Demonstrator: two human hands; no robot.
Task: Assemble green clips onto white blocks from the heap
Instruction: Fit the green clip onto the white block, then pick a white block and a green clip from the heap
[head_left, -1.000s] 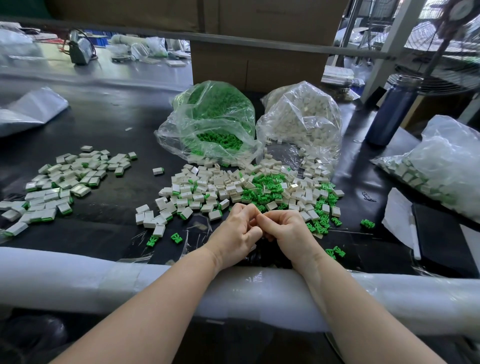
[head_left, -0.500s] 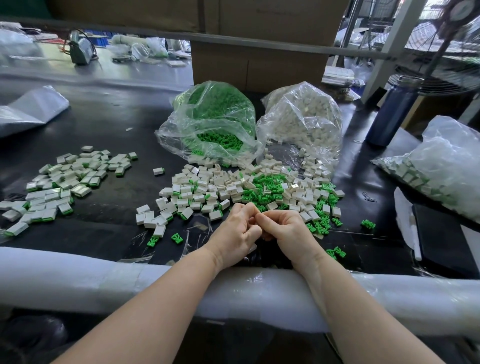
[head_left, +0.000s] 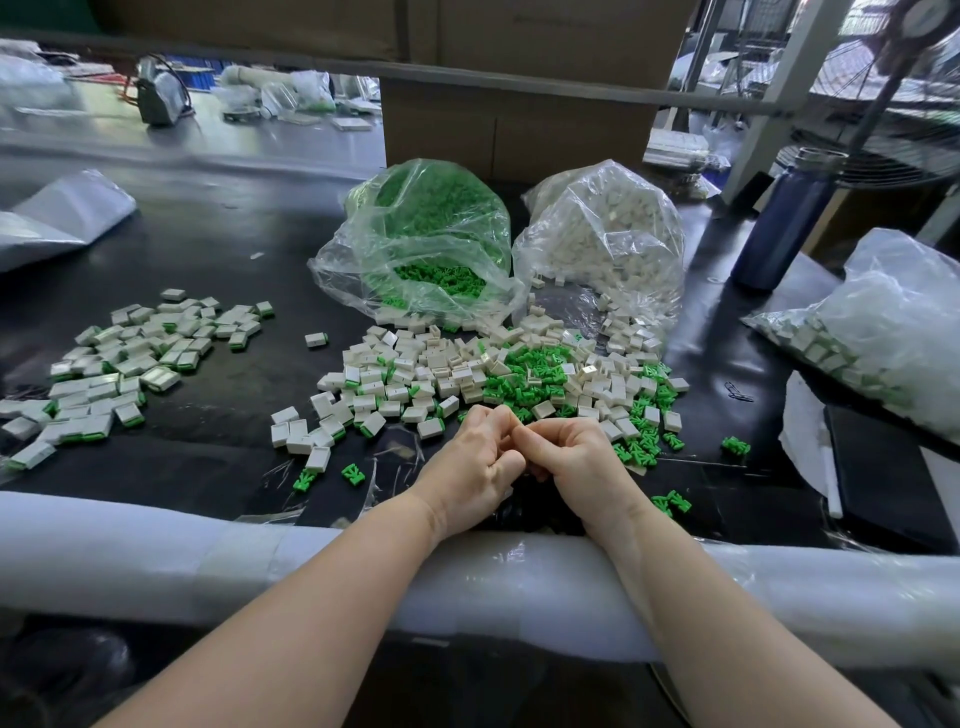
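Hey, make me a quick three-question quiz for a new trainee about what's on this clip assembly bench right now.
1. True or false: the bag of green clips lies left of the bag of white blocks.
2. Where is the pile of finished pieces? A) left of the mixed heap B) right of it C) inside a bag
3. Fill in: the left hand and right hand meet just in front of the ____.

Key: 1 true; 2 A; 3 heap. What the hands hold is hidden.

You're at a black worktable (head_left: 218, 249) with a foam-padded edge (head_left: 156, 551), cardboard boxes (head_left: 514, 130) behind, a fan (head_left: 893, 130) far right.
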